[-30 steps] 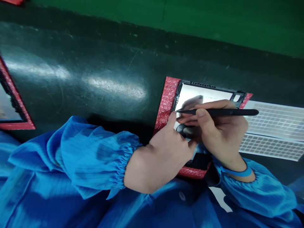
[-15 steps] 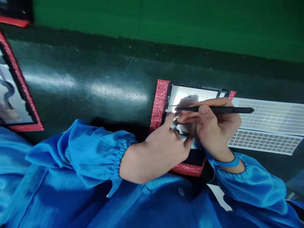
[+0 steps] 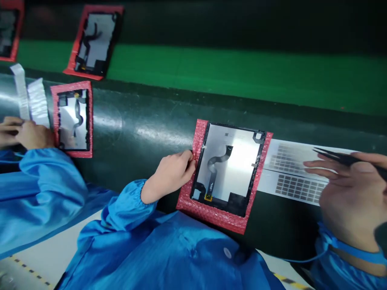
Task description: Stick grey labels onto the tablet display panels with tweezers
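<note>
A tablet display panel (image 3: 226, 169) lies face down on a red bubble-wrap pad (image 3: 188, 193), with a dark flex cable (image 3: 218, 161) curving across its silver back. A small yellow-marked part (image 3: 208, 197) sits at its lower corner. My left hand (image 3: 172, 173) curls against the pad's left edge, and I cannot tell whether it grips the edge. Off to the right, my right hand (image 3: 347, 193) holds black tweezers (image 3: 347, 160) above printed label sheets (image 3: 298, 173), well apart from the panel.
A co-worker's hands (image 3: 27, 135) in blue sleeves work beside another panel on a red pad (image 3: 72, 121), with white strips (image 3: 33, 96) nearby. A further padded panel (image 3: 93, 42) lies on a green belt (image 3: 242, 76) beyond the dark bench.
My right hand has moved the tweezers off the panel, rightward over the label sheets. My left hand has left the panel's face for the pad's edge. The view has swung wider.
</note>
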`<state>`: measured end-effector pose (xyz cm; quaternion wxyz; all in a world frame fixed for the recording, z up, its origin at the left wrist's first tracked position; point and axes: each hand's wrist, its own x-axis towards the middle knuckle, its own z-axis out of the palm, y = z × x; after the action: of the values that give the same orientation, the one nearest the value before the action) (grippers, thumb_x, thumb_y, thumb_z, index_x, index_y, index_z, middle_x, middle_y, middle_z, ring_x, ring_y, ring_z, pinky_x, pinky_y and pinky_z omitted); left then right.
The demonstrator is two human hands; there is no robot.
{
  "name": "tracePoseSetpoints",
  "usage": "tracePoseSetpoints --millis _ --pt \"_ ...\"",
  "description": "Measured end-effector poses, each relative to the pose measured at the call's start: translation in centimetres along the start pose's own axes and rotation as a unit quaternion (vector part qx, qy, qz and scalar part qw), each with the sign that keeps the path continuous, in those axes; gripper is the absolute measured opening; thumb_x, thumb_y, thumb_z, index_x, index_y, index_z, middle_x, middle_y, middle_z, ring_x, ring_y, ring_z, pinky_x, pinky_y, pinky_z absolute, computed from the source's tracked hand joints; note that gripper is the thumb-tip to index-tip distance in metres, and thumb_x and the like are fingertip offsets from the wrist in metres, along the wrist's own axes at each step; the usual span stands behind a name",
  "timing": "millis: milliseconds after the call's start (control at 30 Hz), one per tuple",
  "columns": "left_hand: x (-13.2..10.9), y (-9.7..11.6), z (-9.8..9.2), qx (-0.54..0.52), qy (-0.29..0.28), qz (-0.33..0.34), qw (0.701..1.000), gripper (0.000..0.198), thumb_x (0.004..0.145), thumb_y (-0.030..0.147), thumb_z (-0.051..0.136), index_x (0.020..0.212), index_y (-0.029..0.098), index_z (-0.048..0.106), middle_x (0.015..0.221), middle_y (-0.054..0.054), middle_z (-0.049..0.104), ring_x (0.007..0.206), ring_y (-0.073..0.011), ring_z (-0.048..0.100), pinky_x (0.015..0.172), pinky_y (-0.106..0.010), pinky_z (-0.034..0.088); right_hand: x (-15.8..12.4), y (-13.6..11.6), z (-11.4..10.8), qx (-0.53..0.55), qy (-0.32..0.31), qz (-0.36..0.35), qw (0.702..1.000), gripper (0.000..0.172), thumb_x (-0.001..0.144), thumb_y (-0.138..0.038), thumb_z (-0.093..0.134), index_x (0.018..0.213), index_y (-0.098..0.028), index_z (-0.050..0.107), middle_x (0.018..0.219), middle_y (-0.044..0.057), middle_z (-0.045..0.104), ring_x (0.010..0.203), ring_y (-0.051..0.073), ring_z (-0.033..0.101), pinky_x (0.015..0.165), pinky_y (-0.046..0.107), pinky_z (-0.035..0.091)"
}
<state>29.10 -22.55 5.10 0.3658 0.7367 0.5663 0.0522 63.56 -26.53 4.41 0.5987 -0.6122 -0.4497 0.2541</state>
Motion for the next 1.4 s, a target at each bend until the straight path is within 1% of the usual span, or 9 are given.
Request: tracePoseSetpoints --millis 100,267,400,700,833,967,1100,1267,1400 --pt "-0.1 0.1 1.2 -0.117 0.031 0.038 0.992 0.022 0.102 0.028 0.045 0.082 0.022 0.039 0.077 0.001 0.047 0.066 -0.0137 0.043 0.064 -0.029 0.033 -0.2 0.6 -1.1 -0.038 0.069 0.04 0.996 0.017 0.101 -0.023 0.063 0.107 -0.033 0.076 0.084 -0.002 0.068 0.08 0.024 0.078 0.076 0.044 0.067" --pt "0.1 0.7 3.0 -0.318 0.07 0.047 0.944 0.024 0.101 0.039 0.053 0.102 0.026 0.033 0.078 0.005 0.052 0.057 -0.0103 0.047 0.054 -0.023 0.041 -0.2 2.5 -1.2 0.004 0.037 0.07 0.997 0.024 0.091 -0.041 0.081 0.102 -0.022 0.07 0.071 0.0 0.072 0.062 0.022 0.076 0.06 0.036 0.064" --pt "3.0 0.7 2.1 -0.398 0.115 0.023 0.91 0.044 0.09 0.038 0.07 0.107 0.028 0.03 0.082 0.005 0.06 0.054 -0.009 0.052 0.051 -0.02 0.043 -0.2 4.1 -1.3 -0.016 -0.015 0.096 0.995 0.034 0.089 -0.05 0.08 0.103 -0.021 0.07 0.083 0.005 0.078 0.072 0.021 0.079 0.072 0.036 0.067" --pt "26.3 4.7 -2.7 -0.379 0.226 0.038 0.896 0.032 0.098 0.028 0.066 0.125 0.017 0.052 0.093 -0.001 0.064 0.069 -0.0123 0.061 0.063 -0.026 0.054 -0.3 5.2 -1.8 -0.018 -0.052 0.113 0.992 0.04 0.093 -0.059 0.071 0.106 -0.021 0.068 0.088 0.008 0.079 0.077 0.024 0.079 0.071 0.037 0.065" --pt "31.4 7.3 -4.8 -0.308 0.273 0.061 0.909 0.034 0.101 0.039 0.067 0.124 0.015 0.064 0.115 -0.008 0.066 0.095 -0.019 0.067 0.083 -0.038 0.06 -0.3 5.4 -2.0 -0.026 -0.057 0.098 0.993 0.039 0.096 -0.057 0.067 0.108 -0.02 0.067 0.086 0.009 0.079 0.076 0.025 0.079 0.068 0.036 0.064" --pt "29.5 6.7 -5.3 -0.219 0.336 0.104 0.91 0.038 0.099 0.038 0.07 0.13 0.016 0.063 0.133 -0.011 0.062 0.12 -0.027 0.063 0.102 -0.05 0.055 -0.4 5.5 -2.1 -0.019 -0.067 0.088 0.994 0.039 0.097 -0.055 0.065 0.113 -0.02 0.067 0.084 0.009 0.079 0.073 0.024 0.079 0.068 0.036 0.066" --pt "22.4 3.9 -1.7 -0.147 0.349 0.164 0.911 0.048 0.098 0.038 0.07 0.138 0.017 0.058 0.15 -0.014 0.053 0.141 -0.0334 0.049 0.117 -0.06 0.041 -0.7 5.4 -2.4 -0.018 -0.066 0.065 0.995 0.04 0.094 -0.055 0.069 0.115 -0.021 0.071 0.082 0.007 0.078 0.064 0.022 0.075 0.063 0.036 0.066" --pt "14.0 0.5 3.6 -0.107 0.321 0.186 0.922 0.05 0.098 0.036 0.062 0.141 0.015 0.05 0.151 -0.018 0.053 0.146 -0.0293 0.047 0.126 -0.052 0.035 -0.5 5.4 -3.4 -0.155 -0.048 -0.051 0.985 0.032 0.094 -0.047 0.068 0.117 -0.026 0.074 0.117 0.011 0.076 0.104 0.029 0.075 0.083 0.042 0.066" --pt "11.4 -0.6 5.0 -0.109 0.313 0.184 0.925 0.044 0.098 0.038 0.06 0.137 0.019 0.053 0.151 -0.016 0.056 0.144 -0.0288 0.052 0.124 -0.05 0.04 0.5 5.5 -4.3 -0.227 -0.039 -0.095 0.968 0.043 0.091 -0.051 0.069 0.127 -0.027 0.07 0.14 0.013 0.065 0.131 0.036 0.063 0.101 0.055 0.06"
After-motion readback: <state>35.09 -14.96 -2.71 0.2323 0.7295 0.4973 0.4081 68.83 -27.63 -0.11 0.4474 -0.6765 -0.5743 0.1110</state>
